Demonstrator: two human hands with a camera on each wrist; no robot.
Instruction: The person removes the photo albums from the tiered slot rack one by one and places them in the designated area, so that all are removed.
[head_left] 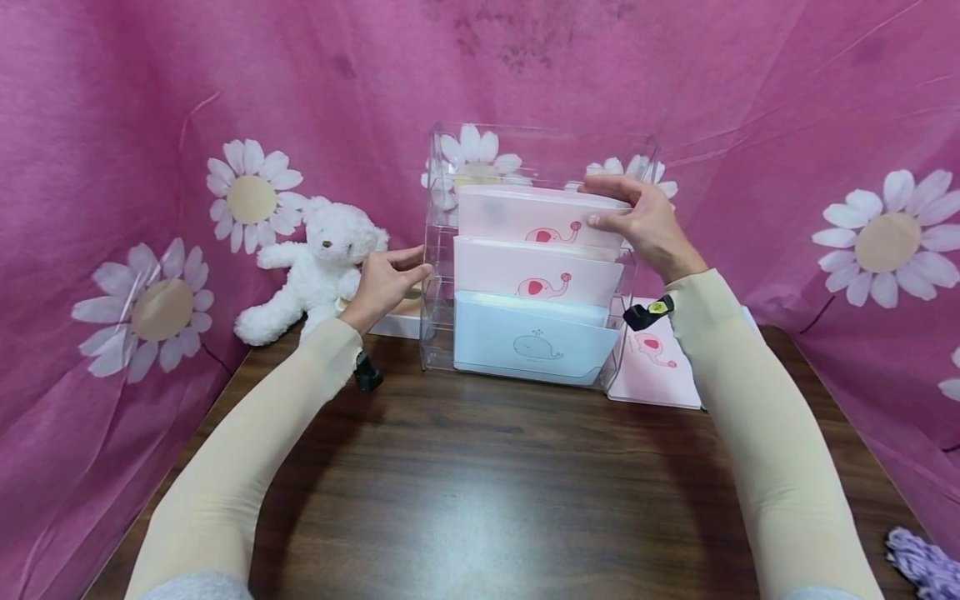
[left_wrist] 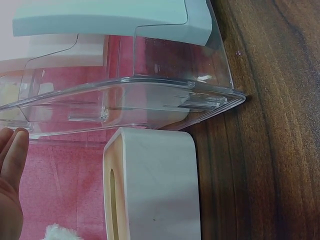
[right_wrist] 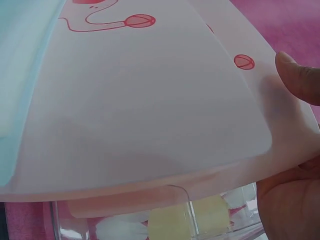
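A transparent tiered rack [head_left: 428, 333] stands at the back of the table. Its top tier bears a pink notebook [head_left: 495, 215] with a red elephant, and my right hand [head_left: 651, 221] pinches that notebook's right upper corner, thumb in front and fingers behind. Below it sits another pink elephant notebook [head_left: 480, 271]. Light blue whale notebooks [head_left: 487, 337] fill the lowest tier. At the rack's left side, my left hand [head_left: 382, 283] touches the side panel with straight fingers. In the left wrist view those fingers [left_wrist: 15, 155] lie along the panel's edge.
Left of the rack are a white tissue box [left_wrist: 160, 185] with a slotted top and a white teddy bear [head_left: 326, 258]. More pink notebooks [head_left: 652, 379] lie at the rack's right foot. Something purple and knitted [head_left: 922, 562] is at the right edge. A pink flowered cloth [head_left: 360, 100] hangs behind.
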